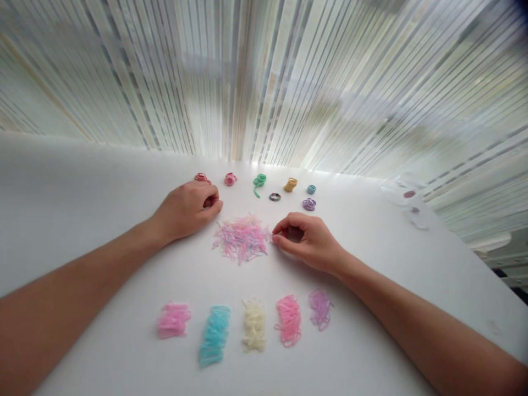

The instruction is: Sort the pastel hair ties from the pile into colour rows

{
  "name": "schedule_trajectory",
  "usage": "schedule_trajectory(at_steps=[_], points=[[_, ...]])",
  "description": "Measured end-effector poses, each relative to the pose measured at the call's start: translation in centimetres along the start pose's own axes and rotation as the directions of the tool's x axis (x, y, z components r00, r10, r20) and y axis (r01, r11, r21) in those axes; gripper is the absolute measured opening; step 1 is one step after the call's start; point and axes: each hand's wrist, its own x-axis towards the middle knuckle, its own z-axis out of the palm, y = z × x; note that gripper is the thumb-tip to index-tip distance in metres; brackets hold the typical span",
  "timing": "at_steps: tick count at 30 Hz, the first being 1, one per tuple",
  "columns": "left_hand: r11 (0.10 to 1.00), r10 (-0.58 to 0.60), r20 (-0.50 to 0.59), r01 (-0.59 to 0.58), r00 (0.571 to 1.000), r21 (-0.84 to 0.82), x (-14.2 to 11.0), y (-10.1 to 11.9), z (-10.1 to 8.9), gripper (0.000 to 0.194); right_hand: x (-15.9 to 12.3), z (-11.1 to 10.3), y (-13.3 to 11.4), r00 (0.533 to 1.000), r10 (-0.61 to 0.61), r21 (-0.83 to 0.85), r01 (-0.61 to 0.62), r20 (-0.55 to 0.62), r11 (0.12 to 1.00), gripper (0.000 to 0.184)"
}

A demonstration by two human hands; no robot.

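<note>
While the left hand rests half-curled, its hold unclear | mixed pastel elastic hair ties lie heaped between both hands, within easy reach | right hand half-closed, fingertips pinched at the heap's edge, any hold too small to tell | near: five single-colour piles stand apart, keeping colours separate

Nothing readable in this one, tbh. No words, labels, brands or numbers that I can make out anywhere in the shot. The see-through plastic pieces over on the right of the frame are too blurry to tell whether anything's printed on them.
</note>
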Motion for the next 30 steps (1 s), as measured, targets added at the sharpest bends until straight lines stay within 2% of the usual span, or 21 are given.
schedule_trajectory(at_steps=[9, 14, 30], points=[[0.999, -0.04, 0.02, 0.039, 0.999, 0.026, -0.08, 0.28, -0.38, 0.025, 0.17, 0.26, -0.02, 0.999, -0.051, -0.067, 0.051, -0.003, 0.996, 0.005], [0.999, -0.039, 0.029, 0.038, 0.999, 0.038, -0.08, 0.38, -0.46, 0.024, 0.17, 0.39, 0.02, 0.997, -0.074, -0.091, 0.072, -0.015, 0.993, 0.009], [0.998, -0.047, 0.023, 0.047, 0.999, 0.037, -0.07, 0.45, -0.44, 0.024, 0.14, 0.45, 0.05, 0.997, -0.072, -0.118, 0.07, -0.013, 0.991, 0.005]])
